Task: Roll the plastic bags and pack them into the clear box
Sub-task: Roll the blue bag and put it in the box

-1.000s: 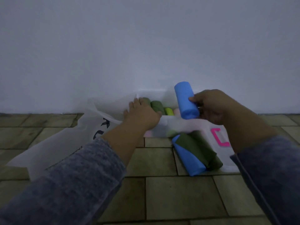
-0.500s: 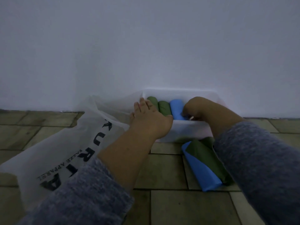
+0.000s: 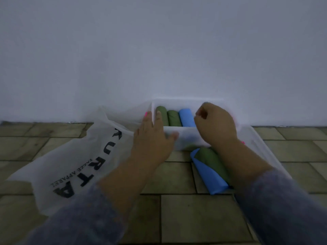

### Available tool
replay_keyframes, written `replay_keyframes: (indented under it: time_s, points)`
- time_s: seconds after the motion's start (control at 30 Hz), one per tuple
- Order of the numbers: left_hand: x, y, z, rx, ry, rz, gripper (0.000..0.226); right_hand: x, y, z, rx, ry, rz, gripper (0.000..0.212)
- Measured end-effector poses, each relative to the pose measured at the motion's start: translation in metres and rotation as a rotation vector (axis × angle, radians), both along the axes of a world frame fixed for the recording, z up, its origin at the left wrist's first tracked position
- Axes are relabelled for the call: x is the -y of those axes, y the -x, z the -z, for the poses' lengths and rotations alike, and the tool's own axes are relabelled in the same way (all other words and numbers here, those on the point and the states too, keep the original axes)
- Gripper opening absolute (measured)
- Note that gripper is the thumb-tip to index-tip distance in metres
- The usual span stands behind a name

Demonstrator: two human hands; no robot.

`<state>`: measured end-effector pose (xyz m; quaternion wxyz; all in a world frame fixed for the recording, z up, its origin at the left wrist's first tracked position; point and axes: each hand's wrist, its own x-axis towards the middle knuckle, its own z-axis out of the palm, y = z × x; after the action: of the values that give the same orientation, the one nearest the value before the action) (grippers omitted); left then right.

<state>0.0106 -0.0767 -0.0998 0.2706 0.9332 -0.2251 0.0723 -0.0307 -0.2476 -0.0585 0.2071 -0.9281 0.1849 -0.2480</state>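
Three smooth rolls [image 3: 174, 117] sit mid-frame in the clear box [image 3: 187, 137]. Left hand [image 3: 152, 137] flat on its corner, right hand [image 3: 215, 122] fisted empty beside them.

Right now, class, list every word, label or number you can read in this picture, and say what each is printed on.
"KURTA": large black letters on the white plastic bag on the floor.
"APPAREL": smaller line beside it, same bag; the word before it is too blurred to read.
Nothing else is legible.
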Motion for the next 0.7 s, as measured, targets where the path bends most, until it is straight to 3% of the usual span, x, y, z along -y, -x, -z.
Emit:
replay_keyframes:
  time_s: [0.07,0.13,0.23,0.33,0.57,0.7]
  points:
    - [-0.024,0.03,0.018,0.043,-0.021,0.066,0.076,-0.018,0.041,0.021,-0.113,0.084,-0.082,0.015]
    - [-0.048,0.056,0.038,-0.091,-0.234,0.171,0.073,-0.034,0.077,0.05,-0.317,0.167,-0.115,0.01]
    - [-0.072,0.08,0.059,-0.234,-0.533,0.232,0.065,-0.039,0.107,0.076,-0.4,0.372,-0.007,0.022]
    - [-0.076,0.085,0.058,-0.294,-0.536,0.224,0.066,-0.033,0.109,0.078,-0.431,0.403,0.073,0.033]
    - [-0.074,0.087,0.048,-0.359,-0.563,0.225,0.079,-0.03,0.105,0.081,-0.429,0.267,0.129,0.046]
    - [-0.076,0.088,0.046,-0.371,-0.564,0.233,0.081,-0.029,0.109,0.08,-0.447,0.254,0.153,0.043]
